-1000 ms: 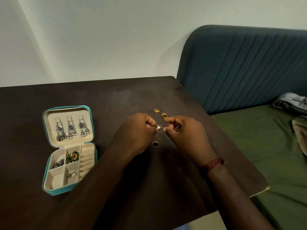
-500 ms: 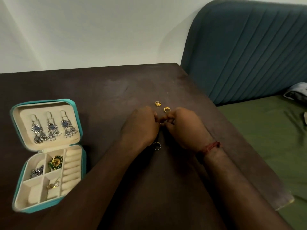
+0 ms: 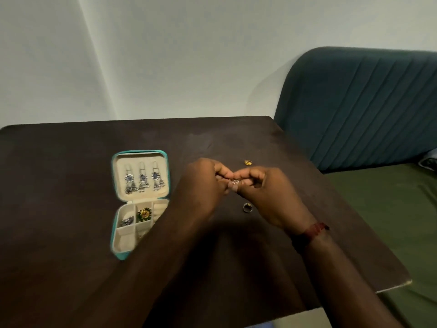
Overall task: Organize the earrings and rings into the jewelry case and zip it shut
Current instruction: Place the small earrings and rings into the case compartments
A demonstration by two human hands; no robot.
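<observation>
Presently, read the scene from the left. The jewelry case (image 3: 123, 162) lies open on the table (image 3: 59, 185), with its lid folded back and its zip undone. Three drop earrings (image 3: 142, 177) hang in a row on the lid lining. In the tray, a silver piece (image 3: 127, 220) sits in the upper-left compartment and a green-and-gold piece (image 3: 144, 213) in the one beside it. The ring rolls (image 3: 160, 209) show no ring (your forearm covers their lower part, so treat this as unconfirmed).

Your left hand (image 3: 203, 185) and right hand (image 3: 267, 192) meet above the table, right of the case. The fingers of both are curled, and the fingertips are pinched together on a small ring (image 3: 235, 181). Which hand bears the load cannot be told.

Two more rings lie loose on the table: a gold ring (image 3: 247, 162) just beyond the hands, and a darker ring (image 3: 247, 207) just below them, beside your right hand.

Status, as a judgement: the earring stage looks largely complete, while the ring stage has barely begun. Three rings are outside the case — one held, two on the table. What is left is to seat each ring in the rolls, fold the lid down and run the zip round.
</observation>
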